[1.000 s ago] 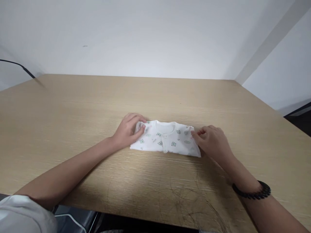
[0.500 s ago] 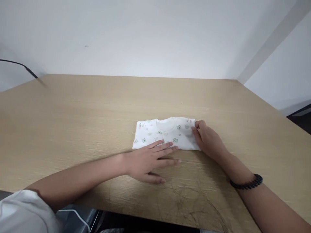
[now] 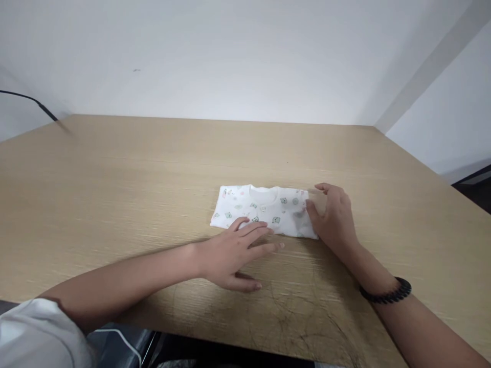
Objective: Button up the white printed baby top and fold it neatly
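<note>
A small white baby shirt (image 3: 264,209), printed with green bears and pink marks, lies folded into a flat strip on the table, its round neckline facing the far side. My left hand (image 3: 238,255) has its fingers spread; the fingertips rest on the shirt's near edge, and the thumb is over the bare wood. At the shirt's right end is my right hand (image 3: 335,217), its thumb at the edge of the cloth and its fingers raised apart from the thumb. Nothing shows between that thumb and fingers.
The wooden table (image 3: 153,163) meets a white wall (image 3: 245,61) at the back. A black cable (image 3: 46,110) comes over the far left corner. Dark scratch-like lines mark the near part of the table. Below its front edge, a white cord (image 3: 125,340) hangs over a dark object.
My right hand has loosened from the shirt's right end, its fingers opening away from the thumb. The shirt's left end has turned slightly away from me. My left fingers have bent a little.
</note>
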`<state>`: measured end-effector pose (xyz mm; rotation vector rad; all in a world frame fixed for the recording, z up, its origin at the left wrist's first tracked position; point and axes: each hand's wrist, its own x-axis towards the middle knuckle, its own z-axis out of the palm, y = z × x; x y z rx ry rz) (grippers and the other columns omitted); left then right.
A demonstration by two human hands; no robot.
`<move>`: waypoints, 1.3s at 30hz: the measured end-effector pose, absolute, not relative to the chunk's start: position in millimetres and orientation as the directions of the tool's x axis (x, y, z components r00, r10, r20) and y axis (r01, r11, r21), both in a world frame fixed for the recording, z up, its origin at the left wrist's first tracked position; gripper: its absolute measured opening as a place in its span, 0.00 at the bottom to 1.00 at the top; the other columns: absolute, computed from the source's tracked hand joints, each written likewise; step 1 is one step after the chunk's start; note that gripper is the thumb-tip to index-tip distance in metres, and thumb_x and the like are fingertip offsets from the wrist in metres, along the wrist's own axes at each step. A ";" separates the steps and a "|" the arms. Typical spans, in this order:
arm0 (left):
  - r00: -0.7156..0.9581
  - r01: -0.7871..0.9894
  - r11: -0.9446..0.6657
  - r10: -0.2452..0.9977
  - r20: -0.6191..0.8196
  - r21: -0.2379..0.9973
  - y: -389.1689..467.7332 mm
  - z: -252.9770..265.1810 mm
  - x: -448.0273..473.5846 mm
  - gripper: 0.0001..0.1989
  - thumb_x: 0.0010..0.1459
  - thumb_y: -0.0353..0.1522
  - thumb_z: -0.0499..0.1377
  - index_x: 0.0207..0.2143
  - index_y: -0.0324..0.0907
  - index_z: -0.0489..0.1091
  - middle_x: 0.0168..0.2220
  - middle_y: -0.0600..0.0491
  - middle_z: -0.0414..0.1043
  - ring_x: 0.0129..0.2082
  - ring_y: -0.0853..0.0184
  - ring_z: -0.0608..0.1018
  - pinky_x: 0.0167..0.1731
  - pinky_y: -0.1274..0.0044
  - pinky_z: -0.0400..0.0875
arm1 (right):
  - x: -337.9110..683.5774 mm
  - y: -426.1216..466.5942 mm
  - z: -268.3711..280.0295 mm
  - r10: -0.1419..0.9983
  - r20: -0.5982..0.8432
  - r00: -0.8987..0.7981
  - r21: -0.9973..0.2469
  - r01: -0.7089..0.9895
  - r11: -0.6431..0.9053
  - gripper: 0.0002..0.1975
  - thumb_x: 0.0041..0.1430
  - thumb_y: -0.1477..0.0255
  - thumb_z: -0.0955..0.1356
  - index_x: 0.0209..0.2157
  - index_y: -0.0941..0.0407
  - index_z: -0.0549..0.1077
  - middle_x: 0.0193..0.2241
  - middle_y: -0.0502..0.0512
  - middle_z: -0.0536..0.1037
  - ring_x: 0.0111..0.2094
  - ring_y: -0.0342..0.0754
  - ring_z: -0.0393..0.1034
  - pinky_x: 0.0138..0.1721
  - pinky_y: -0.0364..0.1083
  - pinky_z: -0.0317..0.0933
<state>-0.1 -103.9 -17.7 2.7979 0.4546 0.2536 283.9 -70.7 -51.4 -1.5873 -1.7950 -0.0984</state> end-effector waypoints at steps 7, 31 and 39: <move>0.899 0.359 -0.900 0.405 0.168 0.247 -103.8 -18.6 1.7 0.35 0.62 0.45 0.53 0.67 0.40 0.51 0.48 0.41 0.69 0.49 0.51 0.69 0.52 0.58 0.58 | 268.3 -84.6 -46.6 0.969 0.177 -0.172 -0.151 0.968 0.199 0.28 0.69 0.59 0.52 0.66 0.55 0.55 0.66 0.64 0.57 0.67 0.67 0.48 0.58 0.77 0.40; 0.626 0.769 -0.606 0.779 -0.047 0.205 -77.7 -21.2 7.6 0.45 0.65 0.54 0.40 0.68 0.26 0.38 0.70 0.34 0.32 0.70 0.53 0.37 0.67 0.61 0.40 | 215.5 -106.9 -40.8 0.917 0.084 -0.389 -0.105 0.912 0.397 0.33 0.71 0.61 0.47 0.68 0.69 0.48 0.68 0.67 0.48 0.69 0.54 0.41 0.66 0.63 0.40; 0.549 0.831 -0.526 0.828 -0.116 0.180 -70.7 -22.5 1.6 0.47 0.64 0.57 0.34 0.69 0.25 0.39 0.70 0.35 0.33 0.70 0.54 0.38 0.68 0.62 0.40 | 218.8 -107.1 -44.1 0.968 0.123 -0.220 -0.071 0.971 0.230 0.34 0.70 0.60 0.48 0.67 0.68 0.51 0.68 0.69 0.52 0.69 0.59 0.42 0.65 0.63 0.41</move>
